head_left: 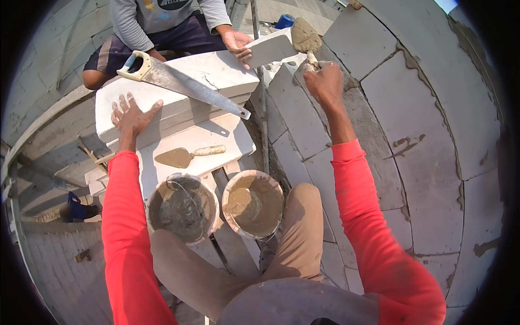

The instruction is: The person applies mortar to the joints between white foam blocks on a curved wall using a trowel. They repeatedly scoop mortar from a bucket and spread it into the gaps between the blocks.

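My right hand (325, 84) is closed round the handle of a trowel (306, 37), whose blade is coated with grey mortar. The blade is beside the end of a small white block (271, 49) at the wall. A co-worker's hand (236, 44) touches that block's left end. My left hand (132, 115) lies with spread fingers on a stack of white blocks (200, 66). A handsaw (184, 84) rests across the top of the stack, its tip jutting past the near edge. A second trowel (187, 157) lies on a lower block in front of me.
Two buckets stand before my knees: one (153, 216) with dark grey mortar, the other (226, 214) with a brownish wet mix. A block wall (379, 157) rises on the right. The co-worker (179, 27) sits behind the stack. Far below at left, another person (81, 208) shows.
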Demonstrator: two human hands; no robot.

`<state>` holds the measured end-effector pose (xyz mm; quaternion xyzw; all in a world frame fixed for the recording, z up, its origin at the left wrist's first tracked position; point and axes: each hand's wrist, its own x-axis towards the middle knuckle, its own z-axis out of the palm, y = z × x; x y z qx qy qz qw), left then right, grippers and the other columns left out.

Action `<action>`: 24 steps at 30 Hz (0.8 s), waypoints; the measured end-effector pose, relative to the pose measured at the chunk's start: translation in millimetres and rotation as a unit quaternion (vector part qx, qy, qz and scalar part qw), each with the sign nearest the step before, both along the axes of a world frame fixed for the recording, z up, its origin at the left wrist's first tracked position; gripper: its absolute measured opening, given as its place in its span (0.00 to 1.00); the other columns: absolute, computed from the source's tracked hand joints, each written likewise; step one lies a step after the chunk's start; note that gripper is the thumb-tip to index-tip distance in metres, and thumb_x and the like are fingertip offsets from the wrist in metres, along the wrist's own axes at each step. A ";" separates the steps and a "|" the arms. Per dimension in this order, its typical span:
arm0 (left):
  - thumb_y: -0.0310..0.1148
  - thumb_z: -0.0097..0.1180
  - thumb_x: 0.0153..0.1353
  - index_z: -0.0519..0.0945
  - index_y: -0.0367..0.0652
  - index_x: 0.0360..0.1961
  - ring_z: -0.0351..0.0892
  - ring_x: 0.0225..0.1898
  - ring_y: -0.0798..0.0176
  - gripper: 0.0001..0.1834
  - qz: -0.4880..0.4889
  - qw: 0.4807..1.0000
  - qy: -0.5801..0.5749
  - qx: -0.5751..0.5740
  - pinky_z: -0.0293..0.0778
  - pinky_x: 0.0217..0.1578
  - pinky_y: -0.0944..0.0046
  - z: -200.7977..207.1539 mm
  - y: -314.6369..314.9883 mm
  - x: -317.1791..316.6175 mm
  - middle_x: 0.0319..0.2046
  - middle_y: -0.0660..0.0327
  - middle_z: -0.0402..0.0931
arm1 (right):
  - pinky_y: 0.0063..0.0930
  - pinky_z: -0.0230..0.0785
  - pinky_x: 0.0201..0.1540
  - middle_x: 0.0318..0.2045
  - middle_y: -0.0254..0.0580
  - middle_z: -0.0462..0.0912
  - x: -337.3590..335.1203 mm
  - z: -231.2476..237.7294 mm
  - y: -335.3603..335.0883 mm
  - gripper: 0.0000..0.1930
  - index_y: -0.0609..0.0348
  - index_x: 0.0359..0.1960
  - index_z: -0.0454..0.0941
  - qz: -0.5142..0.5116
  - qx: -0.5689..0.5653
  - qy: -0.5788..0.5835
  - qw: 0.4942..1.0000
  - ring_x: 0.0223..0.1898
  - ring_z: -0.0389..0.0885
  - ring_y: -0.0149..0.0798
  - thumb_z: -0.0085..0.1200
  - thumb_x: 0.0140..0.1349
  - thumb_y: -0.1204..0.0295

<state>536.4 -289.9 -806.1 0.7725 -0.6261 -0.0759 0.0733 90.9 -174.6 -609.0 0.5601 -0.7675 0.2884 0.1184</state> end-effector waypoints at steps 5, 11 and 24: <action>0.92 0.46 0.44 0.46 0.41 0.83 0.28 0.83 0.36 0.78 0.002 1.000 -0.004 0.007 0.29 0.76 0.33 3.0 2.6 -2.7 0.83 0.46 0.38 | 0.51 0.78 0.44 0.32 0.69 0.85 -20.4 30.5 -27.8 0.16 0.74 0.27 0.83 -0.010 0.041 0.046 0.998 0.39 0.87 0.66 0.62 0.51 0.66; 0.91 0.47 0.45 0.46 0.41 0.83 0.27 0.83 0.37 0.78 0.003 1.000 0.012 0.006 0.29 0.77 0.33 5.1 4.6 -3.1 0.83 0.46 0.37 | 0.50 0.77 0.40 0.29 0.66 0.85 -26.9 35.3 -23.5 0.13 0.70 0.31 0.85 -0.025 0.035 0.071 0.997 0.34 0.86 0.64 0.60 0.51 0.69; 0.91 0.46 0.45 0.46 0.40 0.83 0.29 0.83 0.36 0.78 -0.001 1.000 0.009 -0.009 0.28 0.76 0.32 3.0 4.8 -1.4 0.83 0.45 0.38 | 0.48 0.79 0.45 0.38 0.63 0.88 7.0 -7.6 -29.5 0.21 0.69 0.46 0.88 -0.035 -0.082 0.017 0.996 0.39 0.89 0.59 0.62 0.56 0.64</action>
